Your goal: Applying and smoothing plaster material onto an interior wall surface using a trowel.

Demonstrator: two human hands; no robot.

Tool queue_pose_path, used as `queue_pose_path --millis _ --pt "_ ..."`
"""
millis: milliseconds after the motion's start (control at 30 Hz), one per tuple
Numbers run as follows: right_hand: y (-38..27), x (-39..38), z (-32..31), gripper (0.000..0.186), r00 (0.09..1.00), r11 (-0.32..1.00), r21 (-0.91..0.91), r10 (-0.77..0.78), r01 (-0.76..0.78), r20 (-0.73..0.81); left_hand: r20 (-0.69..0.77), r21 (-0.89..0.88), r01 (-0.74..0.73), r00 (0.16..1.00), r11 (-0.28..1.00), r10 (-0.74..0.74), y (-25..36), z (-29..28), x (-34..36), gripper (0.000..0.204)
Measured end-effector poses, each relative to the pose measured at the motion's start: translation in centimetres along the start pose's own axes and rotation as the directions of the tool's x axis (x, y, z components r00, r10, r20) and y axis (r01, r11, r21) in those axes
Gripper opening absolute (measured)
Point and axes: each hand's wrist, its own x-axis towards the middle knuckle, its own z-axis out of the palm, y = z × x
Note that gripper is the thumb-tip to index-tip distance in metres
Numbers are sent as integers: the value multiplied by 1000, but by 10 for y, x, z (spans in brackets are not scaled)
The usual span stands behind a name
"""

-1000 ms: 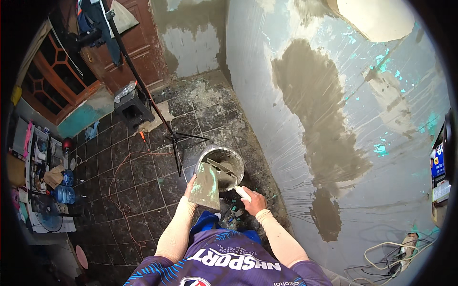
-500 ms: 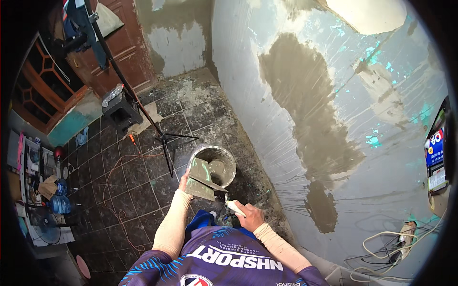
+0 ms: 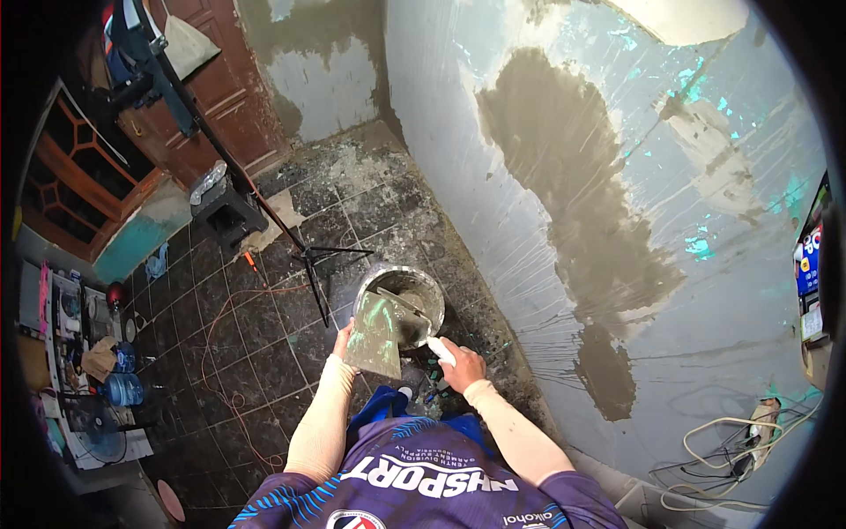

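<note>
My left hand (image 3: pixel 343 342) grips the left edge of a flat plastering board (image 3: pixel 374 339), smeared with grey-green mortar and tilted by the bucket's near side. In my right hand (image 3: pixel 464 368) is a trowel by its white handle (image 3: pixel 441 351). The trowel's narrow-looking blade (image 3: pixel 407 306) reaches leftward over the mouth of the bucket (image 3: pixel 440 300), along the board's far side. Whether blade and board touch, I cannot tell. Greyish mix shows inside the bucket, partly hidden by both tools.
A black tripod (image 3: pixel 308 254) stands beyond the bucket, near a concrete block (image 3: pixel 227 212). An orange cord (image 3: pixel 210 357) snakes over the dark tiles. On the right rises a wall with a wet mortar patch (image 3: pixel 573 167); loose cables (image 3: pixel 736 458) hang low there. A cluttered shelf (image 3: pixel 66 353) stands left.
My right hand has moved the trowel away from me, from the board's near right side to its far side over the bucket. The board now shows a wider face, and the view has shifted slightly.
</note>
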Motion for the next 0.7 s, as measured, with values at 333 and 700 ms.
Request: queue_pose_path --millis 333,700 --pt "-46 -91 -69 52 990 991 45 -125 122 59 -119 -83 -152 983 985 142 16 -66 68 35" --pt "20 -27 13 54 998 996 -83 7 -12 -57 -20 82 -20 1000 996 22 3 -76 8 41"
